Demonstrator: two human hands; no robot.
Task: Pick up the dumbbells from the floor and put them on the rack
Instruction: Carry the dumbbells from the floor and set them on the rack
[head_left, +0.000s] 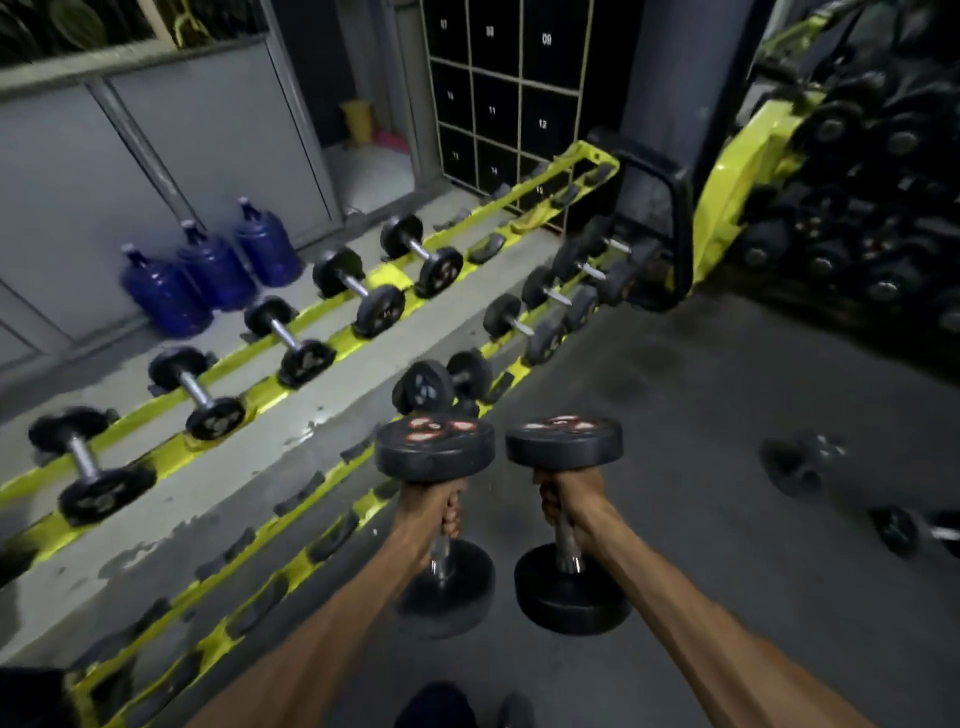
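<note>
Both fists are closed round dumbbell handles: the left hand (439, 506) grips the left dumbbell (434, 449) and the right hand (563, 499) grips the right dumbbell (563, 441). Each is held upright, one head above the fist and one below, side by side over the grey floor (701, 415). Just left of them the yellow rack (265, 397) slants from near left to far right. Its upper tier carries five racked dumbbells (200, 392), and more sit on the lower tier toward the far end. Two loose dumbbells (800, 462) lie blurred on the floor at right. Three blue water bottles (208, 270) stand beyond the rack, with numbered lockers (493, 104) farther off.
</note>
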